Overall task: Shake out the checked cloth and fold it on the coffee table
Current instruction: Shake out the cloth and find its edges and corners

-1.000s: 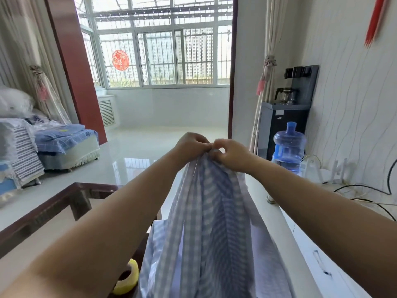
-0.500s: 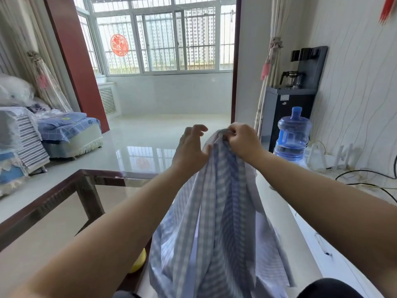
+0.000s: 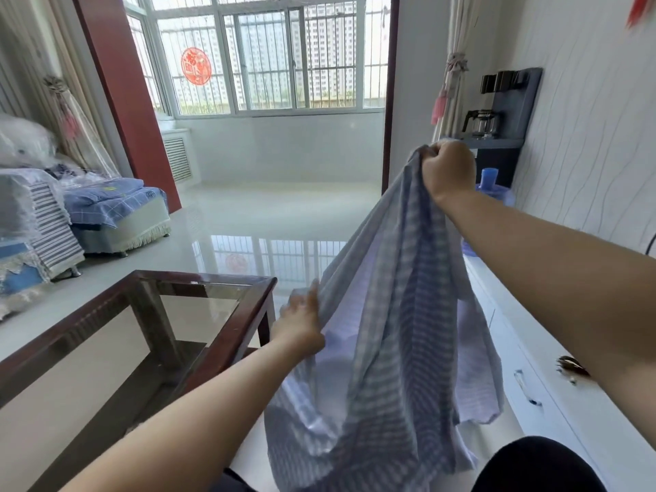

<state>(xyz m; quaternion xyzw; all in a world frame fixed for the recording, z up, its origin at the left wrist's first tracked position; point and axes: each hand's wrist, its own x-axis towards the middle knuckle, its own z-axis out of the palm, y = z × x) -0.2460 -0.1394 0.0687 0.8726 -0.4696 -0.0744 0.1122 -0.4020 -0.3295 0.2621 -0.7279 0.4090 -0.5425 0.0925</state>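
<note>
Cloth-spreading is the step in hand, judged from the one head view: the checked cloth [image 3: 387, 332] hangs bunched in the air just right of the coffee table [image 3: 227, 324], none of it lying on the glass tabletop. The right hand [image 3: 448, 169] holds it high, its grip clamped in a fist on a gathered top corner. The left hand [image 3: 301, 323] is lower, fingers at the cloth's left edge (whether they pinch that edge or only touch it I cannot tell). The next move likely calls for finding a second corner with the left hand, drawing the edge taut between both hands, then shaking.
</note>
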